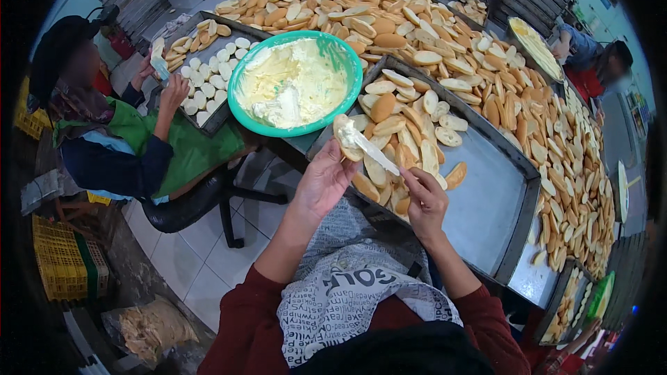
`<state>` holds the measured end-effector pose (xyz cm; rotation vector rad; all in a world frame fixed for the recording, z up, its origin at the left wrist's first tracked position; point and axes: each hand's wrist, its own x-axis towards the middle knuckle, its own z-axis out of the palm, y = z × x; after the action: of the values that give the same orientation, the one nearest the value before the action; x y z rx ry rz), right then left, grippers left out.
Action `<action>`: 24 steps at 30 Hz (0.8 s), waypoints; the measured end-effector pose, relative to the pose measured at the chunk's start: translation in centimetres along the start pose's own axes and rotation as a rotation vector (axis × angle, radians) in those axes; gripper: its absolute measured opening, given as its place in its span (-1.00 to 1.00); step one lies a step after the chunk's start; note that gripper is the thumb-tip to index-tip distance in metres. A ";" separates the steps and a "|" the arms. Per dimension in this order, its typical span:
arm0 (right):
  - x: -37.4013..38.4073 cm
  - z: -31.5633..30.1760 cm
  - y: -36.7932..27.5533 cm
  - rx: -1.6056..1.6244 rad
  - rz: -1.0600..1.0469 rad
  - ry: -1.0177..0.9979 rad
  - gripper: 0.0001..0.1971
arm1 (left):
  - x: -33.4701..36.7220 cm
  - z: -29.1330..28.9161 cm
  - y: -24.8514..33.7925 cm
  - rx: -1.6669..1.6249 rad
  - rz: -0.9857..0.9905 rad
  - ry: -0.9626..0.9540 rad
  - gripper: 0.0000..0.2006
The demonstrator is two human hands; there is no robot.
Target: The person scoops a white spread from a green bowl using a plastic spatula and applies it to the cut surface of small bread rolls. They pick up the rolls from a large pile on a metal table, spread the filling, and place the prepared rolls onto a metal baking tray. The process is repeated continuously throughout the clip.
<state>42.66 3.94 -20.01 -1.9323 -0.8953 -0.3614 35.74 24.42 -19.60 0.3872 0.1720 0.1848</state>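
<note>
My left hand (325,179) grips an oval slice of bread (345,140), its cut face turned up with a dab of pale cream on it. In my right hand (425,198) is a spreading knife (375,153), its cream-smeared blade touching that slice. Just beyond my hands stands a green basin (240,101) of whitish-yellow cream (295,80). To its right a metal tray (483,215) holds bread slices (396,132) heaped at its left side, with bare metal on the right.
A large heap of bread slices (514,104) covers the table behind the tray. On the left a seated person in a green apron (201,160) works at a tray of cream-topped pieces (208,76). Other people stand across the table. Yellow crates (69,257) sit at far left.
</note>
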 end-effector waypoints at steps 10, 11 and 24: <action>1.8 -4.1 -2.7 -0.271 -0.163 0.068 -0.39 | -0.2 1.5 0.5 0.105 0.078 -0.039 -0.50; 1.9 -4.1 -3.2 -0.287 -0.183 0.052 -0.39 | -0.1 1.3 0.2 0.099 0.073 -0.037 -0.49; 0.4 -6.7 -3.3 -0.367 -0.157 -0.006 -0.35 | 0.1 1.0 -0.2 0.118 0.044 -0.002 -0.47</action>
<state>41.31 -0.63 -14.23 -2.2006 -1.0440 -0.6503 36.03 23.91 -18.79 0.5093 0.1728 0.2185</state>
